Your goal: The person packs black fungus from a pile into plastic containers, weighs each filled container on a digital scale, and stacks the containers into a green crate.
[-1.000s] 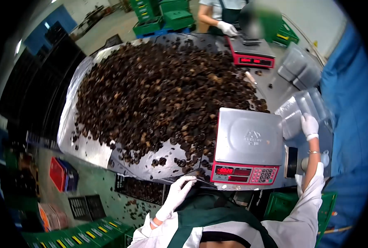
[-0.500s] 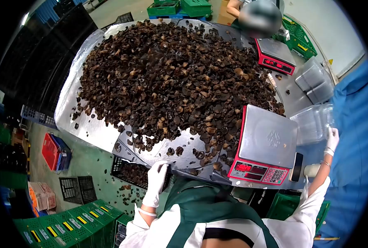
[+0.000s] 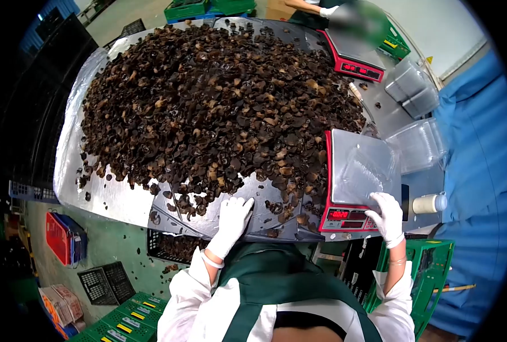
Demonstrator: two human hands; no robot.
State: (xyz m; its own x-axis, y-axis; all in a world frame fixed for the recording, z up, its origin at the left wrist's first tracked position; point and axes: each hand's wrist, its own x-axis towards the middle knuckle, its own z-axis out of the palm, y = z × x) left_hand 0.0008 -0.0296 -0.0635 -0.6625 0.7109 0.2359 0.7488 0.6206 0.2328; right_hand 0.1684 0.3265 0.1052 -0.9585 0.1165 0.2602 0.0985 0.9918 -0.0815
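A broad heap of dark brown wood ear mushrooms covers most of the metal table. My left hand, white-gloved, rests at the table's near edge below the heap, fingers loosely extended and holding nothing I can see. A clear plastic tray lies on the steel plate of the near red scale. Just below that tray, over the scale's front right corner, is my gloved right hand, thumb and fingers apart with nothing visible between them.
Stacked clear trays stand right of the scale, beside a white roll. Across the table a co-worker's gloved hand is near a second red scale. A black crate sits below the table edge.
My right hand has come left from the tray stack to the scale, and a clear tray now lies on its plate. My left hand has moved slightly inward over the table edge.
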